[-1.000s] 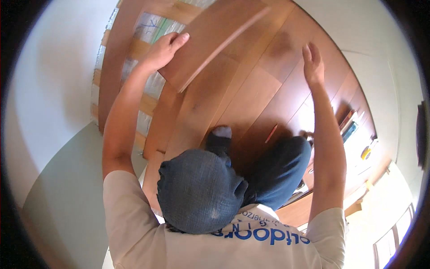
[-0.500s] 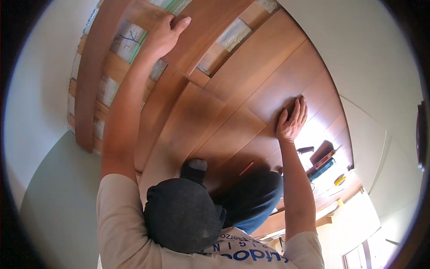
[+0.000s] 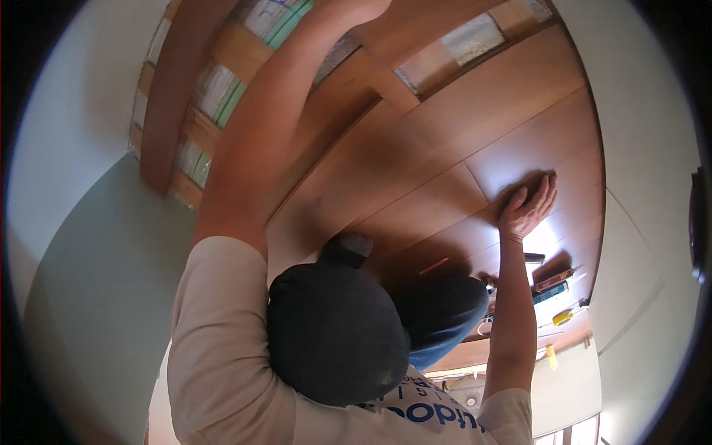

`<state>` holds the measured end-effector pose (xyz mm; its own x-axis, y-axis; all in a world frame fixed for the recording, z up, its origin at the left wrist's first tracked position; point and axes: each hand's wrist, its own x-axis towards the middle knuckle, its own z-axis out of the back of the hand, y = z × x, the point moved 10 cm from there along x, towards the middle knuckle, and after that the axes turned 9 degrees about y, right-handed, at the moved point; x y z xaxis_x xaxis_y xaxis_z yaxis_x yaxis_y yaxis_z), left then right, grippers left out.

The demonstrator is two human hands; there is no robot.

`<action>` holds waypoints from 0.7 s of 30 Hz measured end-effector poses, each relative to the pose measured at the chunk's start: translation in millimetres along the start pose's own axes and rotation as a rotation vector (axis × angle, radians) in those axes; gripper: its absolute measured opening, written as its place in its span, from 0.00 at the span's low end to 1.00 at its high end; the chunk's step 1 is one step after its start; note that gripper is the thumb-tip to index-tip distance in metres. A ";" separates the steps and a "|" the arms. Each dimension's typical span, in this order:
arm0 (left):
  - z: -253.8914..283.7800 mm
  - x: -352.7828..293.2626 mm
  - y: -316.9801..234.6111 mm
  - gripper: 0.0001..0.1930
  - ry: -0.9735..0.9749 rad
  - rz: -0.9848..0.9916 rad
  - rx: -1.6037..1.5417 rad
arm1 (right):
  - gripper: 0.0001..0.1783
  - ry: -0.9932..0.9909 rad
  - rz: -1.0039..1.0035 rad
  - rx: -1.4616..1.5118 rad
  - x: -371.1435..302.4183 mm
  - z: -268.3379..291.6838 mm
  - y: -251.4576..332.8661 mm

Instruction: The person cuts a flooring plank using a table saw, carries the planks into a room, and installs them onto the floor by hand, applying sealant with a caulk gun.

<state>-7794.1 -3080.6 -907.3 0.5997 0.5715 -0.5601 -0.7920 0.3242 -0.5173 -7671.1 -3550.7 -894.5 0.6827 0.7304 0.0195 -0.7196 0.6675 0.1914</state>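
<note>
At the top edge, my left hand [image 3: 360, 9] lies over a brown wooden floorboard [image 3: 415, 30]. The frame cuts most of its fingers off, so its grip does not show. That board sits over an uncovered part of the floor structure. My right hand [image 3: 528, 204] is open, palm down with fingers stretched out, on the laid brown flooring [image 3: 423, 211] at the right. Its shadow falls on the boards beside it. Between my arms a red pencil-like stick [image 3: 434, 265] lies on the flooring, close to my bent knee.
Another long board [image 3: 182, 96] lies across pale wooden joists [image 3: 241, 48] and silvery insulation [image 3: 215, 81] at the left. Near my right forearm are a red item [image 3: 555, 279], a teal item [image 3: 550, 294] and a yellow tape roll [image 3: 563, 318]. A white wall [image 3: 645, 185] bounds the right side.
My left hand has moved up and right to the picture's top edge. The whole view has shifted, so the floor and tools appear displaced. My right hand stays flat on the boards.
</note>
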 end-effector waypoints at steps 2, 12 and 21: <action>11.6 -10.0 6.8 0.39 -0.014 0.032 -0.007 | 0.30 -0.005 0.039 0.011 2.2 -2.1 3.5; 43.5 10.0 26.5 0.36 -0.177 -0.075 -0.027 | 0.31 0.002 0.020 -0.002 -0.1 -4.9 1.3; 44.5 17.9 29.3 0.35 -0.196 -0.155 -0.105 | 0.31 -0.001 0.022 -0.018 -0.3 -4.8 1.1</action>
<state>-7811.6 -3027.4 -903.7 0.6715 0.6596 -0.3377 -0.6698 0.3454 -0.6573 -7672.6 -3549.5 -899.0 0.6671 0.7446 0.0244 -0.7364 0.6540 0.1733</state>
